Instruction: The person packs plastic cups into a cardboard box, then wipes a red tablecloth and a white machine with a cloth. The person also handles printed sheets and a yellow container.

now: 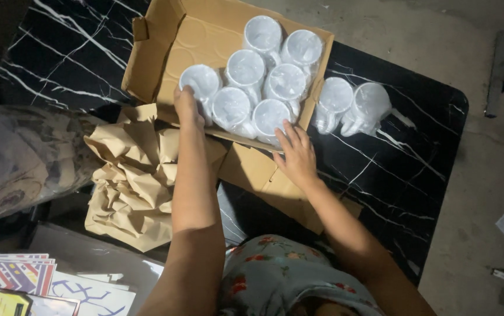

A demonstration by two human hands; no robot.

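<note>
An open cardboard box (190,41) lies on a black marble-patterned table (76,52). Inside it stand several white mugs wrapped in clear plastic (246,67). My left hand (186,106) rests on the box's near edge, its fingers touching the leftmost wrapped mug (201,82). My right hand (296,153) lies flat with fingers spread on the box's near flap (264,175), fingertips close to the nearest mug (270,116). Two more wrapped mugs (351,106) stand on the table just right of the box.
Crumpled brown packing paper (135,175) is heaped left of my arms. A clear plastic bag (18,158) sits at the far left. Colourful printed sheets (15,275) lie at the lower left. Grey concrete floor (486,193) lies beyond the table's right edge.
</note>
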